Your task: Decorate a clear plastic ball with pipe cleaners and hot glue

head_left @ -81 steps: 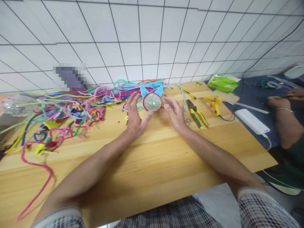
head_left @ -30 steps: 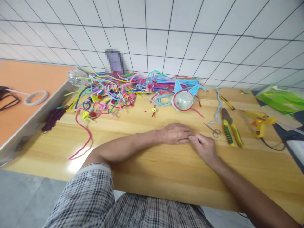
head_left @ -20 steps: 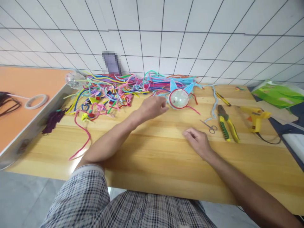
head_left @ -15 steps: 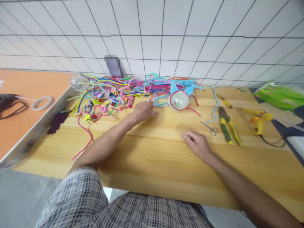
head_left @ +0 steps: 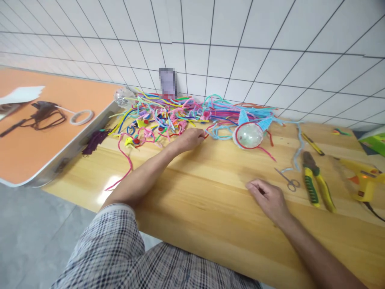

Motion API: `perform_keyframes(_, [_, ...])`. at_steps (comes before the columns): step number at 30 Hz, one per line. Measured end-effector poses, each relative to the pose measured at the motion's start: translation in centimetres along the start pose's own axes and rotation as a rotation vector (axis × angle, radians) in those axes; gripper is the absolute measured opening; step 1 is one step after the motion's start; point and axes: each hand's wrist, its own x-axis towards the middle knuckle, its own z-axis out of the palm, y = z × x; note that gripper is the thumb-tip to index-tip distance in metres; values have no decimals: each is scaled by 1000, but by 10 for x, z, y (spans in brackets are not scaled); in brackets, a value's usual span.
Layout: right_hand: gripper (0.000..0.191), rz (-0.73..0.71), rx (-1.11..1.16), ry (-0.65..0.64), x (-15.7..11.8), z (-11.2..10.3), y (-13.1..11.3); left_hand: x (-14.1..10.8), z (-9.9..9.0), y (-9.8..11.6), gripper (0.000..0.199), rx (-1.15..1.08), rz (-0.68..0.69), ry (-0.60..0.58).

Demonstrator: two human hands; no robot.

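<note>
Your curled left grip (head_left: 190, 139) hides its inside from you; the right edge cuts off the green package (head_left: 375, 142), and pixelation masks the purple slab (head_left: 167, 82).

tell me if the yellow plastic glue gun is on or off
On, it seems: a small orange light glows on the yellow plastic glue gun.

Left hand (head_left: 191, 139): fingers curled at near edge of chenille stems (head_left: 228, 114), grasp hidden | Right hand (head_left: 270, 198): loosely curled, near scissors (head_left: 285, 178) | Between hands, farther back: blue-eared, red-rimmed clear ball (head_left: 249, 135) | Right, outward: combination pliers (head_left: 311, 188), then yellow hot-glue gun (head_left: 365, 184), indicator lit
</note>
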Motion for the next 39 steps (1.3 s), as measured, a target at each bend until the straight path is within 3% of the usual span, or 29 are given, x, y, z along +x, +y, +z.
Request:
perform_keyframes(14, [34, 13, -19, -33, 0, -4, -4, 23, -14, -38, 6, -683, -124, -82])
perform_keyframes(24, [36, 30, -34, -44, 1, -3, -2, 17, -17, -32, 17, -272, -86, -73])
perform_keyframes(29, [37, 30, -32, -53, 0, -5, -2, 18, -19, -38, 11, -106, -101, -4])
perform_keyframes(39, [40, 0, -22, -52, 3, -4, -6, 18, -18, -44, 15, -17, -98, -39])
